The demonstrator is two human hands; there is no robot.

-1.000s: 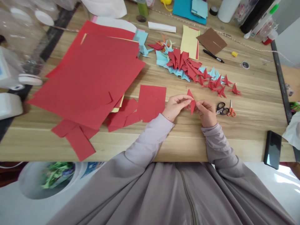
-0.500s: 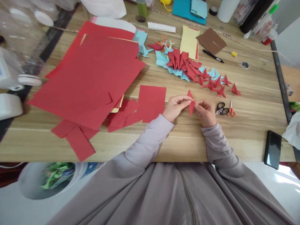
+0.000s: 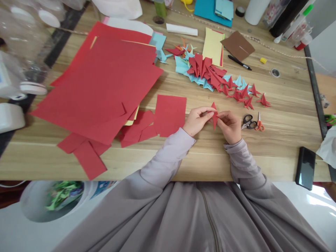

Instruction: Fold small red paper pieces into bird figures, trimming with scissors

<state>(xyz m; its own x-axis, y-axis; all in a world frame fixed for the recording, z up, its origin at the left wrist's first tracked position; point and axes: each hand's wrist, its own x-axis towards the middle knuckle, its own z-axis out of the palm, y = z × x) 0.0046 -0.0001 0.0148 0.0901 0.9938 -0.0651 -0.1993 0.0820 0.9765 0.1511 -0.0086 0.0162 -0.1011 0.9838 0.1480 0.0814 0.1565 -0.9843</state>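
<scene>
Between my hands is a small folded red paper (image 3: 215, 120), a narrow diamond standing nearly upright in view. My left hand (image 3: 198, 119) pinches its left side with thumb and fingers. From the right, my right hand (image 3: 229, 125) grips its other edge with closed fingertips, which partly hide it. A square red sheet (image 3: 170, 115) lies just left of my left hand. Above my hands, several folded red paper cranes (image 3: 244, 92) sit in a row beside a heap of folded red and blue pieces (image 3: 202, 68).
Large red sheets (image 3: 105, 77) cover the table's left side, with smaller red pieces (image 3: 89, 157) below. Black scissors (image 3: 248, 122) and orange scissors (image 3: 259, 123) lie right of my hands. A phone (image 3: 306, 168) rests at the front right edge. A bin (image 3: 28, 206) stands below left.
My right hand has shifted slightly left, its fingers closer onto the folded red paper. My left hand holds nearly the same place.
</scene>
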